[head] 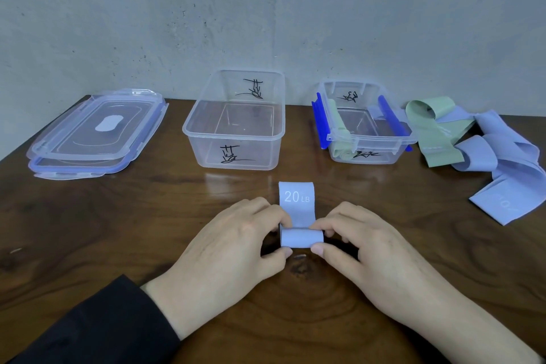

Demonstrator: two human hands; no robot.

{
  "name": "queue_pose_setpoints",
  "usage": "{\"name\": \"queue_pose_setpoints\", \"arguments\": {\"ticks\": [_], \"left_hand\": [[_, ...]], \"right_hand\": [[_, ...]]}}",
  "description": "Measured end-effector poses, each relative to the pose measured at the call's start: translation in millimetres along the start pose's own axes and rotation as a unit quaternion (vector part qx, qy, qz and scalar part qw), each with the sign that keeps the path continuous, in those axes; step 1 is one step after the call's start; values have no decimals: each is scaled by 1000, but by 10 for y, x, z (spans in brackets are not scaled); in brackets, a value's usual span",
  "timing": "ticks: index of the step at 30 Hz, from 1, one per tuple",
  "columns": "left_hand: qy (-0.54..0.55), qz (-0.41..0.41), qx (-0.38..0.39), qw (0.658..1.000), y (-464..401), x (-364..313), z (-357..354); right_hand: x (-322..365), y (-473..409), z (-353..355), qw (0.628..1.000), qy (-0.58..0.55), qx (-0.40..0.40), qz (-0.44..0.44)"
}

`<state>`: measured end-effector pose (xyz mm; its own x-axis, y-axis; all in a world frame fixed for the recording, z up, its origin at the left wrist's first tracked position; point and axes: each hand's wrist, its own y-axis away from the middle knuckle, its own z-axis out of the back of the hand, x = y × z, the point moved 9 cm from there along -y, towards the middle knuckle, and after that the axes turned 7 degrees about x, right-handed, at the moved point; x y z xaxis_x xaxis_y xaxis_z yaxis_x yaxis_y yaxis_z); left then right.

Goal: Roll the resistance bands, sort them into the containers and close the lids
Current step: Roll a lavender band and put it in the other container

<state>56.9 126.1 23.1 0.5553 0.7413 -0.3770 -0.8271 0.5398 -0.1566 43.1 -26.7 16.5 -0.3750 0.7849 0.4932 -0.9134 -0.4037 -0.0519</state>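
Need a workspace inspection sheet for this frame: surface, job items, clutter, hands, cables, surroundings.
Surface: dark wooden table, glossy.
Job's things: blue band marked 20 LB, partly rolled at its near end; empty larger container; smaller container holding a rolled green band; two stacked lids at left; loose green and blue bands at right.
Clutter: nothing seen.
Hands: left hand and right hand pinch the roll's ends.
Cables: nothing seen.
Surroundings: bare grey wall behind the table.
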Motion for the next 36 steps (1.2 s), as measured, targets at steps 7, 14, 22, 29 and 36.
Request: {"name": "queue_pose_setpoints", "arguments": {"ticks": [7, 14, 22, 29, 36], "left_hand": [[-5, 4, -3, 1000, 2, -9, 18], [-7, 10, -12, 1000, 6, -2, 29], [7, 9, -18, 1000, 1, 9, 34], [10, 5, -13, 1000, 0, -10, 34], [8, -1, -7, 1000, -6, -11, 20]], "right_hand": [[1, 0, 0, 1000, 1, 9, -6], [-5, 5, -17, 1000, 1, 6, 5], [-9, 5, -2, 1000, -6, -8, -2], [-10, 0, -15, 1000, -2, 11, -5], [6, 0, -9, 1000, 1, 8, -1]]}}
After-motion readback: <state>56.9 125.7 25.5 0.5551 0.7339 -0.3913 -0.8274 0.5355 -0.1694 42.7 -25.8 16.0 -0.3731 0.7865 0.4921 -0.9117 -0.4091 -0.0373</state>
